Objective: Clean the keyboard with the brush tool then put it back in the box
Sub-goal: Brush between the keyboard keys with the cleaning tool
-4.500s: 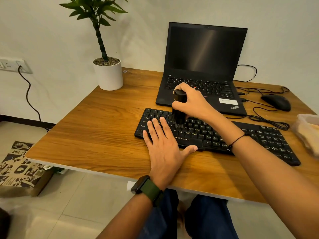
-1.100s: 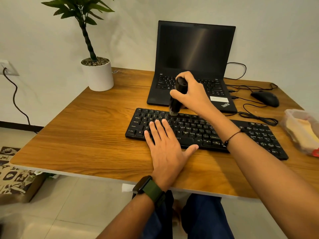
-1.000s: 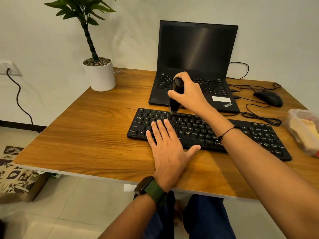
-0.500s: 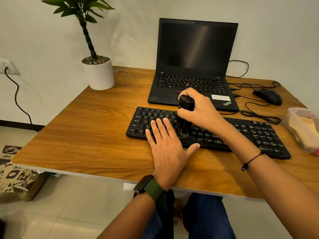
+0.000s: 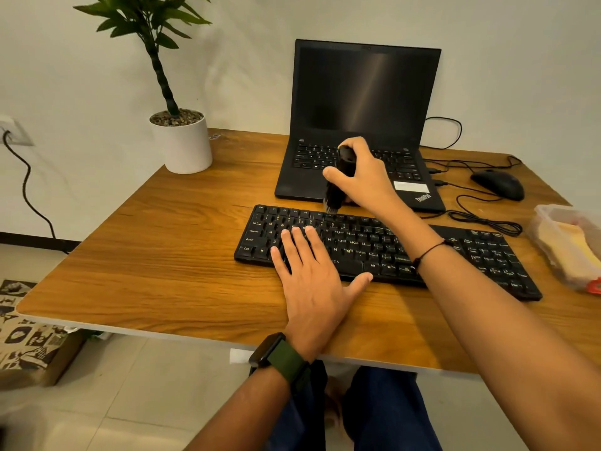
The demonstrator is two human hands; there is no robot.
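The right hand (image 5: pixel 364 180) keeps a closed grip round the brush tool (image 5: pixel 338 183), held near upright with bristles down at the far edge of the keyboard (image 5: pixel 383 249). The keyboard's long axis runs left to right across the desk (image 5: pixel 146 255); unbrushed keys lie nearer the person. The left hand (image 5: pixel 312 281) presses flat on it, fingers straight.

Both forearms are bare, with no sleeves in view. The left wrist carries a watch (image 5: pixel 267 349) with a dark square case and an olive-green strap (image 5: pixel 288 362). A thin black cord bracelet (image 5: pixel 430 252) with a small knot or bead circles the right wrist. Dark blue trousers (image 5: pixel 387 415) cover the legs at 6 o'clock.
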